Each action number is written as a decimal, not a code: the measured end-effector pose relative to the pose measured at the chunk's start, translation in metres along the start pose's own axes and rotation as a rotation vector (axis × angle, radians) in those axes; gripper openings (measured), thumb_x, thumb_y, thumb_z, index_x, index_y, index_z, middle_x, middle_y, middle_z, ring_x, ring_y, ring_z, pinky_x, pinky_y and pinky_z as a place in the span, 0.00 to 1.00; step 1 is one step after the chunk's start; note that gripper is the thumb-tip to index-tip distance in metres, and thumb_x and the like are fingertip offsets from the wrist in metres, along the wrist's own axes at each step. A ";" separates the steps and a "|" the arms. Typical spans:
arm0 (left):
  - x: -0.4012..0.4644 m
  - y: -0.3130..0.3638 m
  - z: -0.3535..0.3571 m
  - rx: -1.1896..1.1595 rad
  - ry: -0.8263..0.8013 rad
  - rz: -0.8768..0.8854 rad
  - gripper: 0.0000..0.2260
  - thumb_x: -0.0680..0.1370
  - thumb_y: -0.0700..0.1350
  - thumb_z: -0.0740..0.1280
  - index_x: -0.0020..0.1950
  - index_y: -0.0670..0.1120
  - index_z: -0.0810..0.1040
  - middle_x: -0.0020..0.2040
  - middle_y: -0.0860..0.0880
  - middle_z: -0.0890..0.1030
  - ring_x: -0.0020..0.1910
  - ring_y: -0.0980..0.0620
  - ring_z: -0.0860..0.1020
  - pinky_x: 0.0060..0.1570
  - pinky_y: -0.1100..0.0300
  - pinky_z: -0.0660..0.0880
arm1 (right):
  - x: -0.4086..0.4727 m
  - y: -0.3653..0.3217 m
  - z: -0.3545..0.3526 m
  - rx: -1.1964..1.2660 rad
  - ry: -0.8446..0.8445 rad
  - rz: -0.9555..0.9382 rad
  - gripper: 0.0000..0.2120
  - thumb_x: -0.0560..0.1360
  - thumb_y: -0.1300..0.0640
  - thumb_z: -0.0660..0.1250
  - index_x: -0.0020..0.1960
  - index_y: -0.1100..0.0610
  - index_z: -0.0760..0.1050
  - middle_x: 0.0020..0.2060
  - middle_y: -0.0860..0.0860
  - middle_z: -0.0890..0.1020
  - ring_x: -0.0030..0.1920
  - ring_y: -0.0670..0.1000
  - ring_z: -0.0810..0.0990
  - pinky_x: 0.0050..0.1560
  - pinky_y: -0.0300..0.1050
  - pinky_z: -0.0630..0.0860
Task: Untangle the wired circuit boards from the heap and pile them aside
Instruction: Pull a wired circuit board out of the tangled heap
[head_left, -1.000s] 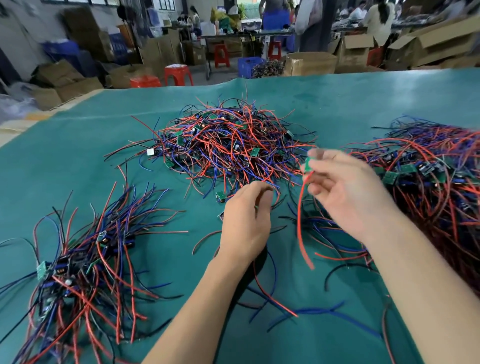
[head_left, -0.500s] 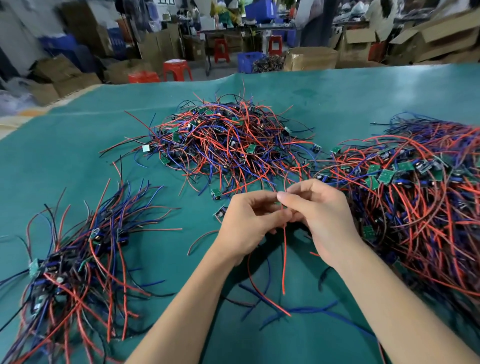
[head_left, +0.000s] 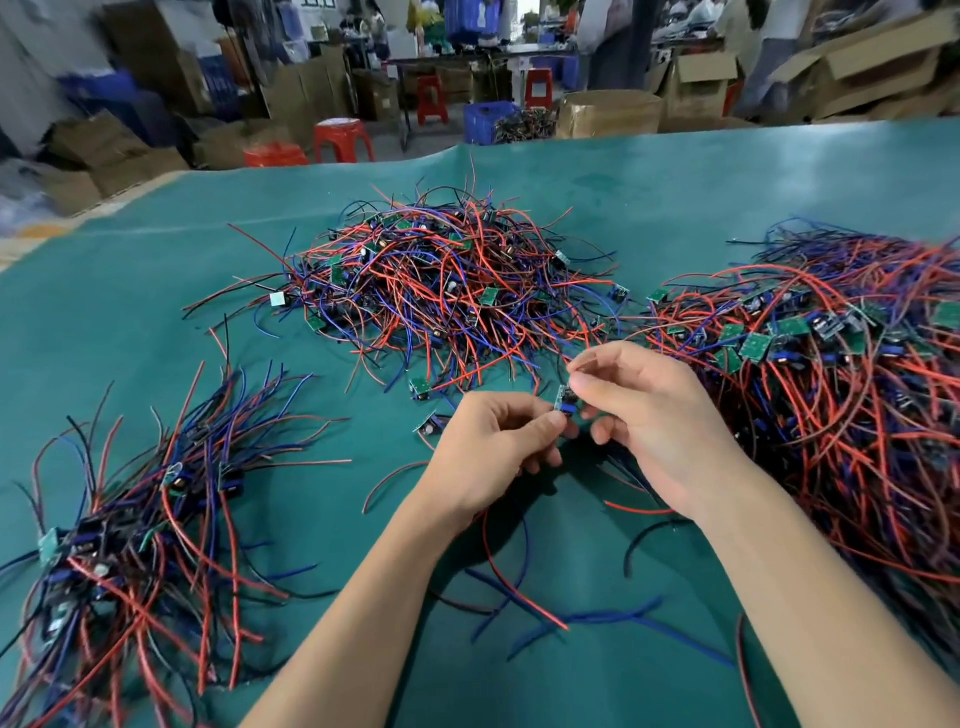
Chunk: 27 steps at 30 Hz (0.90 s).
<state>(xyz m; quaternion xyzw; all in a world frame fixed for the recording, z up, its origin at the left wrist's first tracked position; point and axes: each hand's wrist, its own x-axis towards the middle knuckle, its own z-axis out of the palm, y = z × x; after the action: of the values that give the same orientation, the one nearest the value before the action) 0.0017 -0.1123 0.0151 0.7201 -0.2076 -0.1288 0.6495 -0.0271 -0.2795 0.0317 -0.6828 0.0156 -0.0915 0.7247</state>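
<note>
Moved since the earlier frame: both hands have risen slightly off the worktop, and the long red lead that hung below them half a second ago no longer dangles there; a small green circuit board with a blue component (head_left: 565, 401) now shows between the fingertips.

Item 1. Small board: held above the green mat-covered worktop (head_left: 130, 322), centre, just near of the middle heap. Long axis roughly upright, tilted a little right at the top; green face turned left.

Item 2. Left hand (head_left: 496, 452): fingers curled, thumb and forefinger pinching the lower end of the board.

Item 3. Right hand (head_left: 657, 431): thumb and forefinger pinching the upper end of the board; other fingers loosely bent.

Item 4. Tangled heap of red, blue and black wired boards (head_left: 441, 291): far centre, leads pointing every way.

Item 5. Larger mass of wired boards (head_left: 841, 374): right side, green boards clustered along its far edge.

Item 6. Sorted pile of wired boards (head_left: 135, 525): near left, boards at the near-left end, leads fanning far and right.

Item 7. Loose red, blue and black wires (head_left: 524, 592): lying on the worktop below the forearms.
</note>
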 end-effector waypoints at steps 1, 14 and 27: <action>0.000 0.000 0.000 0.003 -0.007 -0.004 0.08 0.80 0.39 0.67 0.43 0.42 0.84 0.30 0.48 0.80 0.27 0.56 0.71 0.29 0.68 0.68 | 0.000 0.000 -0.001 -0.038 -0.026 -0.026 0.10 0.78 0.67 0.70 0.44 0.53 0.82 0.37 0.46 0.81 0.36 0.48 0.77 0.31 0.41 0.71; -0.001 0.004 0.002 0.094 -0.123 -0.013 0.09 0.80 0.39 0.67 0.43 0.39 0.82 0.28 0.50 0.75 0.27 0.58 0.71 0.30 0.68 0.66 | 0.005 -0.002 -0.017 -0.324 0.510 -0.333 0.13 0.77 0.61 0.73 0.41 0.43 0.84 0.32 0.44 0.86 0.28 0.44 0.82 0.32 0.43 0.80; 0.002 0.001 -0.002 -0.206 0.061 0.026 0.14 0.84 0.42 0.61 0.44 0.51 0.84 0.35 0.48 0.79 0.32 0.54 0.73 0.36 0.61 0.69 | -0.006 -0.011 -0.006 -0.616 0.547 -0.426 0.15 0.77 0.42 0.66 0.44 0.53 0.82 0.34 0.47 0.85 0.35 0.49 0.84 0.43 0.52 0.81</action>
<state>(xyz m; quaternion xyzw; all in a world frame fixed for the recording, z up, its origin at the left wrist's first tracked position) 0.0045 -0.1116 0.0164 0.6503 -0.1828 -0.1190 0.7277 -0.0353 -0.2845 0.0413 -0.8050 0.0919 -0.4062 0.4225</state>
